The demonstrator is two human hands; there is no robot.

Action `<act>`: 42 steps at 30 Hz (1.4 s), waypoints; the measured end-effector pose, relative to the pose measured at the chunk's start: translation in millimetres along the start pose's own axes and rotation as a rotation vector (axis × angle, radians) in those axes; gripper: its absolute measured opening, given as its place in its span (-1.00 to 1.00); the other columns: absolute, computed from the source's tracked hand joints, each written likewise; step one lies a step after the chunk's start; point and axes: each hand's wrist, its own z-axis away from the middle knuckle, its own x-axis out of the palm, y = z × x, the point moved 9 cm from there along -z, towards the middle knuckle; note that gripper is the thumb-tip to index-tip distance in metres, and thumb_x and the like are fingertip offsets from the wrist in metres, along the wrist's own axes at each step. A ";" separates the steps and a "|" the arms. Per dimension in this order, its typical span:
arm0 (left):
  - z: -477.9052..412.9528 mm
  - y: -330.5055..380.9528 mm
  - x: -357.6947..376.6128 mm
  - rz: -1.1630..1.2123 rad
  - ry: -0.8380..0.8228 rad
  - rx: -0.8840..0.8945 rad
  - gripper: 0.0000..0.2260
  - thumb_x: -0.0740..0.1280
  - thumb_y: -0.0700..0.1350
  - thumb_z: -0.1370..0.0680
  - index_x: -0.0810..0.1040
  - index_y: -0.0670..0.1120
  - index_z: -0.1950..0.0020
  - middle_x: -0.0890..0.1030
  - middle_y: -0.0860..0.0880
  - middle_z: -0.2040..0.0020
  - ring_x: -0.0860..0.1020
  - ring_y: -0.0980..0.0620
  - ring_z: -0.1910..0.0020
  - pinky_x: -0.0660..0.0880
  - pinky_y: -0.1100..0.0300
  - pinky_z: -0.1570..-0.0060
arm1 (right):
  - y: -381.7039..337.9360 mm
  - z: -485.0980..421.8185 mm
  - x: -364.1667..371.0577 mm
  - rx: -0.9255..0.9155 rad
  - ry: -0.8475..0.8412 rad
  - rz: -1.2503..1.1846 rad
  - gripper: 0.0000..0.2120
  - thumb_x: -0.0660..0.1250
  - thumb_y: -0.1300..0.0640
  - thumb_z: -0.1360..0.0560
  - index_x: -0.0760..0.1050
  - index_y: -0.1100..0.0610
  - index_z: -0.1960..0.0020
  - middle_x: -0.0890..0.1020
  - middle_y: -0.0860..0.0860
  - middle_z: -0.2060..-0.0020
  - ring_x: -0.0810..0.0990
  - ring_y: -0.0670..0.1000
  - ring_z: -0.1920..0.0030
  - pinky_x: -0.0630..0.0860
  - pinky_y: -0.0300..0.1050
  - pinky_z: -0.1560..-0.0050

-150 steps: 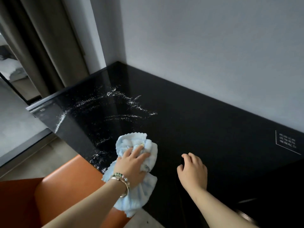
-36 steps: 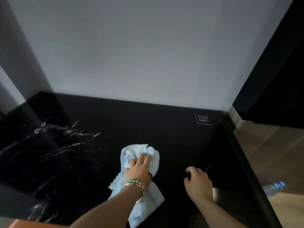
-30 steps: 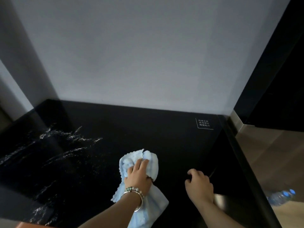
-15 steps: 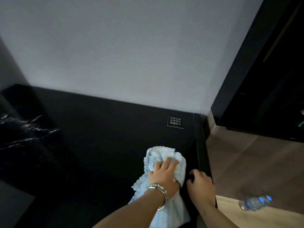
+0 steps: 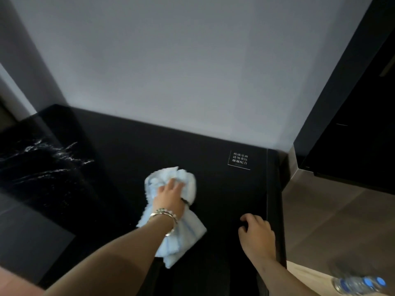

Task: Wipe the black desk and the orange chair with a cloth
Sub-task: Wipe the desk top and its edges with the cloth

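Observation:
The black desk [image 5: 119,146] fills the lower part of the head view, against a grey wall. My left hand [image 5: 170,197], with bracelets on the wrist, grips a bunched light blue cloth [image 5: 181,230] and presses it on the desk's middle. My right hand [image 5: 256,236] rests on the desk near its right edge, fingers curled, holding nothing. White streaks [image 5: 53,159] lie on the desk's left part. The orange chair is out of view.
A small white-lettered label [image 5: 239,160] sits at the desk's back right corner. Right of the desk is brown floor [image 5: 333,210] and a dark cabinet [image 5: 359,124]. Clear bottles with blue caps [image 5: 361,285] lie on a light wooden surface at the bottom right.
My left hand has slid the cloth leftwards and away from the desk's right edge. The view has swung left, showing the white streaks again. My right hand stays near the right edge.

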 end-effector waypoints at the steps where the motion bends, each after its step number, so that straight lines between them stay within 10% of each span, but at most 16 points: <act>1: 1.5 25.2 5.5 0.024 0.012 0.086 -0.54 0.21 -0.16 -0.52 0.26 0.10 -0.40 0.19 0.03 -0.45 0.31 -0.15 -0.30 0.36 0.05 -0.18 | -0.8 -3.0 -1.8 0.014 0.006 0.007 -0.68 0.20 0.07 -0.58 0.35 -0.06 -0.33 0.41 -0.09 -0.30 0.35 -0.05 -0.31 0.30 -0.14 -0.29; 7: 28.2 108.5 69.9 -0.092 -0.271 0.316 -0.43 0.16 0.01 -0.57 -0.04 0.19 -0.50 -0.17 0.11 -0.53 -0.13 -0.10 -0.51 0.08 -0.20 -0.40 | -6.3 -27.5 -21.0 0.074 0.095 0.026 -0.74 0.16 0.08 -0.57 0.39 -0.07 -0.25 0.45 -0.08 -0.24 0.39 -0.03 -0.22 0.30 -0.15 -0.15; 18: -75.6 117.4 14.5 -0.052 -0.086 0.319 -0.45 0.22 -0.13 -0.56 0.07 0.06 -0.49 -0.08 0.02 -0.53 0.05 -0.12 -0.46 0.25 -0.04 -0.36 | -28.1 -89.5 -26.5 0.137 0.149 0.033 -0.71 0.17 0.08 -0.57 0.39 -0.04 -0.28 0.45 -0.07 -0.26 0.38 -0.03 -0.26 0.31 -0.12 -0.23; 31: -142.7 132.7 51.5 -0.205 -0.250 0.351 -0.36 0.19 -0.18 -0.57 -0.08 0.17 -0.51 -0.16 0.10 -0.54 -0.04 -0.13 -0.50 0.22 -0.06 -0.37 | -38.4 -162.0 -16.2 0.130 0.131 0.074 -0.75 0.14 0.07 -0.55 0.40 -0.07 -0.21 0.47 -0.11 -0.20 0.40 -0.03 -0.21 0.35 -0.16 -0.16; 42: -193.3 22.4 -7.6 -0.154 0.011 -0.059 -0.52 0.21 -0.08 -0.55 0.14 0.12 -0.44 0.06 0.03 -0.48 0.22 -0.18 -0.37 0.40 -0.06 -0.14 | -25.9 -166.1 -28.3 0.091 0.153 0.003 -0.72 0.17 0.09 -0.57 0.39 -0.07 -0.27 0.45 -0.13 -0.21 0.39 -0.09 -0.21 0.34 -0.19 -0.21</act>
